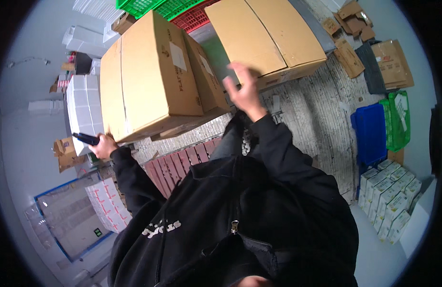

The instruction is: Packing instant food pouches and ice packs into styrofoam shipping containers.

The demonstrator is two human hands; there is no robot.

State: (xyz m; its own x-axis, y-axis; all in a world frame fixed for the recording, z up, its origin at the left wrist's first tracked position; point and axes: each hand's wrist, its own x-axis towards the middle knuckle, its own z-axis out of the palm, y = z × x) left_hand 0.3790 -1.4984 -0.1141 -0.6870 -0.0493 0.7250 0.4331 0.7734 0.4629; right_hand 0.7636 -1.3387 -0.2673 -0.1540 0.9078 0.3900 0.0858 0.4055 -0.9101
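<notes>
My left hand (104,145) grips a slim black object (84,138), too small to identify, beside the lower left corner of a large cardboard box (135,76). A second box (206,81), partly behind that one, sticks out on its right. My right hand (244,91) is raised with its fingers apart and curved, near the lower left corner of another large box (266,33) at upper middle right; whether it touches that box I cannot tell. Stacked white foam boxes (80,100) stand just left of the boxes.
Green (135,5) and red crates (192,16) lie behind the boxes. A red slatted pallet (180,165) is by my legs. At right are flattened cardboard (388,67), blue (369,134) and green bins (398,124), and stacked white cartons (388,201). A blue-framed door (63,220) is at left.
</notes>
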